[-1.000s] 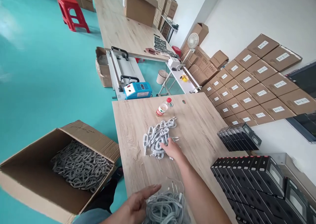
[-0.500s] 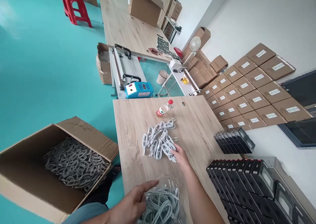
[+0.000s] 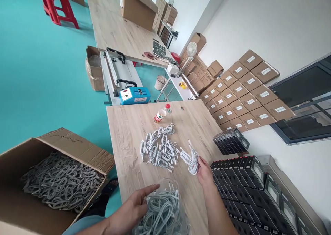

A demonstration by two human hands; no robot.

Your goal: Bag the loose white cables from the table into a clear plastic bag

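Some coiled cables [image 3: 192, 162], pinched in my right hand [image 3: 205, 172], point leftward and away; my left hand [image 3: 133, 204] touches the bag [image 3: 184, 218], its hold unclear.

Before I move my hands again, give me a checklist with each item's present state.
1. Right hand in contact with the coiled cables: ok, fingers at their near edge.
2. Those cables lifted off the table: cannot tell from this one angle.
3. Left hand at the clear bag: ok, touching it; grip firmness cannot be judged.
4. Cable pile neatly ordered: not ok, loops overlap and ends point different ways.
5. Bottle away from both hands: ok, beyond the pile, red cap on.
6. Carton open: ok, cables visible inside.
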